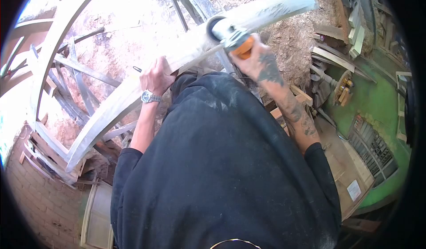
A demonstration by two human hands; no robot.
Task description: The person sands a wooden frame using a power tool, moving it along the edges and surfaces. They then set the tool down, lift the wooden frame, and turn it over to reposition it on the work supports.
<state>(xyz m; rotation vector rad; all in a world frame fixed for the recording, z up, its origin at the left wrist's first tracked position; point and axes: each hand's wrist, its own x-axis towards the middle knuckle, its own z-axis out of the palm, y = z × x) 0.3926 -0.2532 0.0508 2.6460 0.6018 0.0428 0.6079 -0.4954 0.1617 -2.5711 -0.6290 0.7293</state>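
Left hand [156, 77], watch at wrist: fingers clamped on the edge of the curved wooden beam [133, 89]. Beam runs diagonally, lower left to upper right. Right hand [257, 60]: fingers wrapped round orange-bodied grinder [230, 35], disc against the beam.

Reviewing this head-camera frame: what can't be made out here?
- Head view: the grinder disc's contact with the curved wooden piece is hidden by its guard.
- Right hand: fingers wrap out of sight around the orange grip.
- Left hand: fingertips hidden behind the wood's edge.
- Green machine: cut off by the lens edge.
- Lower wood end: lost among stacked frames.
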